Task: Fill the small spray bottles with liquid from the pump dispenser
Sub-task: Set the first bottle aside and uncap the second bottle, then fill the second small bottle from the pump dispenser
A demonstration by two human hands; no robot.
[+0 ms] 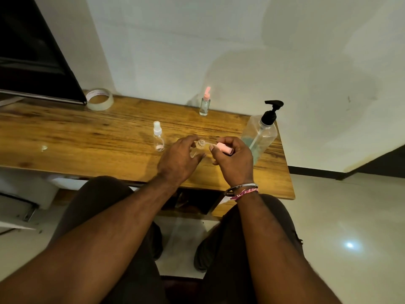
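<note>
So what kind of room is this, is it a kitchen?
Probably not a kitchen. It looks like a plain room at home or in an office: a wooden desk against a bare white wall, a dark screen at the left, and a roll of tape beside it. No sink or stove shows.

A wooden tabletop [87, 137] stands against a pale, smudged wall [241, 40]. A dark screen [28, 51] sits at its far left corner. Glossy light floor tiles [350, 227] reflect a lamp's bright spot [349, 245].
</note>
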